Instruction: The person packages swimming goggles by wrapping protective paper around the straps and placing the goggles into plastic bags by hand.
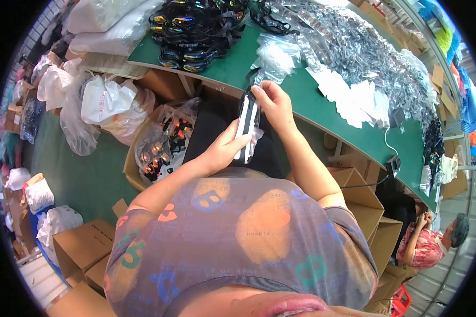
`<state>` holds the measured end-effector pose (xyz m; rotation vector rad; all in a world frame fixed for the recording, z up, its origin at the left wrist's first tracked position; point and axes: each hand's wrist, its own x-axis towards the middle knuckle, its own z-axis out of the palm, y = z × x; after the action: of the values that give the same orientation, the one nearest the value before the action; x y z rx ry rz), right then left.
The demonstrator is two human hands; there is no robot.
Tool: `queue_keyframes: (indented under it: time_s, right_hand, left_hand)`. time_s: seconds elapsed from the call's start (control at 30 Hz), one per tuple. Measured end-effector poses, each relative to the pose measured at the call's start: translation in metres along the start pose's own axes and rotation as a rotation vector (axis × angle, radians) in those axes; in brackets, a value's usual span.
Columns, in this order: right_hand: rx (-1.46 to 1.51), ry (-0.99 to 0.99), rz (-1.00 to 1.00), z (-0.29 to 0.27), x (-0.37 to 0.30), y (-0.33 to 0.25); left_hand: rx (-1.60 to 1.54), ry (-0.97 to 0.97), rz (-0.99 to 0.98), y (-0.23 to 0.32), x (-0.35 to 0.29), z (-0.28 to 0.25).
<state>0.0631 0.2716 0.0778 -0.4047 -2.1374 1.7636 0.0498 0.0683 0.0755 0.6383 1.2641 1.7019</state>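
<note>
My left hand (226, 147) is closed around the lower part of a narrow clear case (247, 117), which has black and white stripes along its length. At its far end a black strap (253, 76) sticks out. The fingers of my right hand (274, 105) pinch that end beside the strap. The case is held tilted over my lap, just off the near edge of the green table (322, 108). On the table beyond it lies a clear bag of small whitish pieces (276, 58). Part of the case is hidden behind my left fingers.
Stacked black swim goggles (195, 31) lie at the table's far left. Clear cases (349, 47) heap up at the far right, with white leaflets (354, 100) in front. A carton of goggles (158, 153) stands left of my legs. Another person (428, 243) sits at right.
</note>
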Motion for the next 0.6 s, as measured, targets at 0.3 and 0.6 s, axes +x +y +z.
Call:
queue_keyframes:
  time_s: [0.3, 0.6]
  right_hand:
    - [0.888, -0.49, 0.355, -0.022, -0.01, -0.021]
    - [-0.911, -0.122, -0.996, -0.011, -0.052, -0.054]
  left_hand:
    - [-0.28, -0.195, -0.336, 0.035, -0.026, -0.013]
    - [-0.553, -0.183, -0.511, 0.033, -0.029, -0.026]
